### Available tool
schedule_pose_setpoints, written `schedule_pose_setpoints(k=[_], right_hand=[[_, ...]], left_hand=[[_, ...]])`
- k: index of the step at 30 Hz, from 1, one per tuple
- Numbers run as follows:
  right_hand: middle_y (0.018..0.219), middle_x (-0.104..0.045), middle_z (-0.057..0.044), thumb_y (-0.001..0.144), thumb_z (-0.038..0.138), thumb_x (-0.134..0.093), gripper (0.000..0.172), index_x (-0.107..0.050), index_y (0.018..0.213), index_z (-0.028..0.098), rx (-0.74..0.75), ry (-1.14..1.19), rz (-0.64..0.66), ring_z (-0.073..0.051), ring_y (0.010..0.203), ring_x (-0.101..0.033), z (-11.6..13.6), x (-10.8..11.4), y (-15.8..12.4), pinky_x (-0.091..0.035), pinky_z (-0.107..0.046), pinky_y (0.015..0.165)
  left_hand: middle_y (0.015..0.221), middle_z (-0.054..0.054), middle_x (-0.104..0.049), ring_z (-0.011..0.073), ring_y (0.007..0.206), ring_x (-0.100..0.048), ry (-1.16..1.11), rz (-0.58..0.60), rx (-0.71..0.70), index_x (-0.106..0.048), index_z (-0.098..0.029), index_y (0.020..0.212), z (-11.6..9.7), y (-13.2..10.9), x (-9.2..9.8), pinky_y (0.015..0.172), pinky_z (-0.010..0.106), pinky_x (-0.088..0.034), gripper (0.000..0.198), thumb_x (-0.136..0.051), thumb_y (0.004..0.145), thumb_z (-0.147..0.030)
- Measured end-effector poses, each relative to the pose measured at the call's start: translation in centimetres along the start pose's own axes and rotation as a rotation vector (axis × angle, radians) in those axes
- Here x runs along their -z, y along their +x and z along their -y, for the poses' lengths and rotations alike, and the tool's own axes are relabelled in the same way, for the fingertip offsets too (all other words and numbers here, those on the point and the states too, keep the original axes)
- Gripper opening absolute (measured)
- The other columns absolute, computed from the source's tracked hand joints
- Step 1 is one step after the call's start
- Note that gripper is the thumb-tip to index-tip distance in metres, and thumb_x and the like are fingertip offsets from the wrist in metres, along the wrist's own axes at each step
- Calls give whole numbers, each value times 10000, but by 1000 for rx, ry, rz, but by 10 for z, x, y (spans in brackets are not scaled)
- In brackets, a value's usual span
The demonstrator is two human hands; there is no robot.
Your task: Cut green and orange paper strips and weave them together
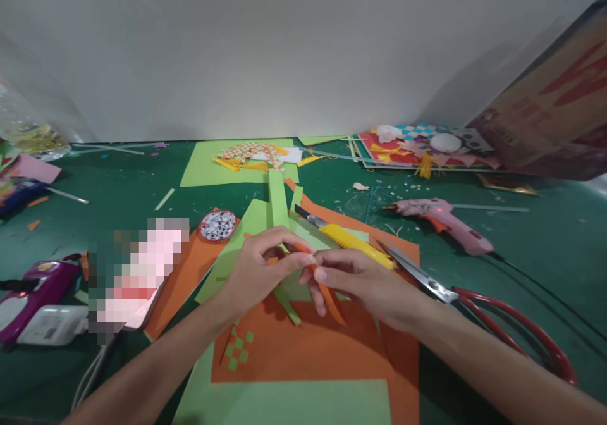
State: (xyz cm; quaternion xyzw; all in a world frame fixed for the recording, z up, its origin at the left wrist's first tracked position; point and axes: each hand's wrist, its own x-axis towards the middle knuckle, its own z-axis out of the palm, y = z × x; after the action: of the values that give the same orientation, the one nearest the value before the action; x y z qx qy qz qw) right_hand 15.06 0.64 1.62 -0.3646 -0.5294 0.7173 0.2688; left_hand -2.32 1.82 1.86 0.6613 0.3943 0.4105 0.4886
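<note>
Between my hands is an orange paper strip (336, 311), its lower end hanging down below the right fingers. My left hand (263, 265) pinches it near the top, thumb against fingertips. My right hand (367, 279) is closed on it as well, and the two sets of fingertips meet. Just under them, a light green paper strip (288, 306) slants over an orange sheet (308, 352). A small green and orange checkered weave (238, 349) lies at that sheet's left side. A yellow utility knife (355, 245) with its blade out rests beyond my right hand.
Red-handled scissors (439, 287) and a pink glue gun (448, 224) with a cord lie to the right. Leftward are a round container of googly eyes (218, 225), a blurred pink phone (142, 273) and a purple device (40, 295). Woven paper pieces (251, 153) lie near the wall.
</note>
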Motion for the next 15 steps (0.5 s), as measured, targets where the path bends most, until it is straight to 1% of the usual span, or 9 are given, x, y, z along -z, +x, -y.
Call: schedule_pose_setpoints(k=[4, 7, 9, 11, 15], right_hand=[[548, -576, 17, 687, 578, -668, 419, -587, 702, 167, -14, -21, -59, -111, 528, -543, 4, -3, 1, -408, -268, 586], [540, -568, 15, 655, 612, -670, 450, -588, 685, 170, -28, -48, -107, -112, 522, -533, 5, -4, 2, -367, -251, 509], [533, -560, 18, 658, 611, -664, 444, -593, 692, 174, -29, -56, -126, -110, 517, -526, 6, -4, 2, -364, -245, 491], [531, -555, 21, 664, 603, -660, 432, -576, 668, 179, -20, -52, -138, -106, 510, -522, 5, -3, 2, -375, -242, 487], [525, -549, 29, 659, 599, -667, 433, -583, 660, 174, -11, -29, -160, -98, 497, -519, 3, -2, 3, -420, -251, 531]], left_hand=[[710, 8, -637, 102, 605, -554, 40, -15, 36, -648, -175, 746, -2, 0, 0, 506, 200, -417, 107, -620, 792, -267], [687, 4, -627, 104, 590, -557, 55, -22, 48, -633, -172, 724, -3, 0, 0, 510, 204, -435, 139, -610, 801, -285], [671, 2, -632, 106, 582, -567, 43, -28, 58, -632, -173, 725, -2, 0, 0, 515, 207, -448, 144, -618, 798, -295], [679, 3, -655, 112, 591, -590, 15, -49, 72, -638, -178, 765, -1, 1, 0, 517, 206, -459, 117, -640, 783, -293], [706, 11, -684, 108, 593, -608, -80, -114, 101, -622, -180, 839, 4, 2, 0, 511, 196, -469, 145, -677, 755, -284]])
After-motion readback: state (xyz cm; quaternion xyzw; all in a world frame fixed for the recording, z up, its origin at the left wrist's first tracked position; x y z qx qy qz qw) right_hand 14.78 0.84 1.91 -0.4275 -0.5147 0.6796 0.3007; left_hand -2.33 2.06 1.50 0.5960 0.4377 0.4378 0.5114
